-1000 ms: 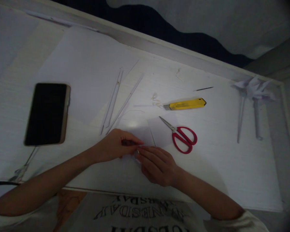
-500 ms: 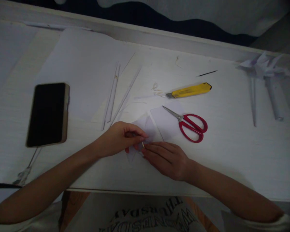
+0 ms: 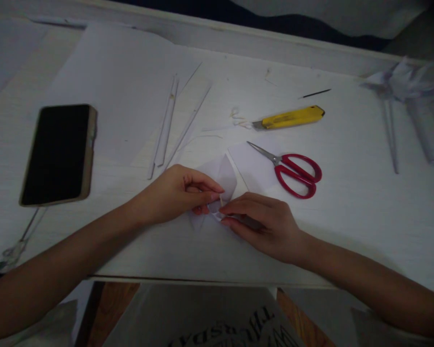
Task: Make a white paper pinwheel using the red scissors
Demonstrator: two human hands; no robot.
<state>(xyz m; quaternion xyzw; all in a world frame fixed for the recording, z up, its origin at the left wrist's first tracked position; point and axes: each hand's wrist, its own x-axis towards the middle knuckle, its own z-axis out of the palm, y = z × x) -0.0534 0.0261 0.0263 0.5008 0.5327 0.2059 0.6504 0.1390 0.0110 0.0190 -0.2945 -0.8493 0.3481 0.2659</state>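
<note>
Dim overall; a pale pool of light falls on the table [image 3: 347, 212] centre. Corners darken; far right edge blurs.

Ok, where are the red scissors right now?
In the head view, the red scissors lie on the table right of centre, just below the yellow utility knife, beyond the right hand.

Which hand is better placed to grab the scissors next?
Right, probably. The right hand lies just below the scissors, with nothing between. The left hand sits farther off, across the folded paper both hands pinch.
</note>
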